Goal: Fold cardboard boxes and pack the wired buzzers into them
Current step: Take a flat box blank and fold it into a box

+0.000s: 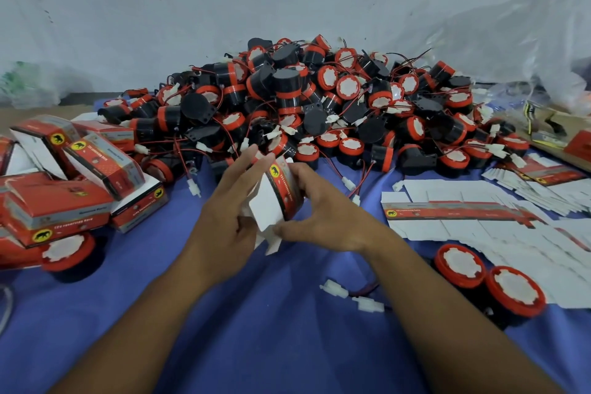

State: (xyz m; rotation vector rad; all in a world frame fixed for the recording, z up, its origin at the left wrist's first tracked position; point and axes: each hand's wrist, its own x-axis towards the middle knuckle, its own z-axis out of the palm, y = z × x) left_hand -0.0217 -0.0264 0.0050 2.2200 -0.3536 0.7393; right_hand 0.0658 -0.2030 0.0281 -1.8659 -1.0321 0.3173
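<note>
Both my hands hold one small red-and-white cardboard box (281, 193) above the blue cloth, its white flaps sticking out below. My left hand (230, 201) supports its left side with long, nearly straight fingers along the white panel. My right hand (319, 214) curls round its right side, thumb near the lower flap. A big heap of black-and-red wired buzzers (319, 105) rises just behind the box. Two loose buzzers (489, 278) stand at the right, near my right forearm.
Folded red boxes (64, 189) are piled at the left, one buzzer (68, 253) in front of them. Flat unfolded box blanks (479, 214) are spread at the right. White connectors with red wires (351, 294) lie on the blue cloth (256, 329). Clear plastic bags sit behind.
</note>
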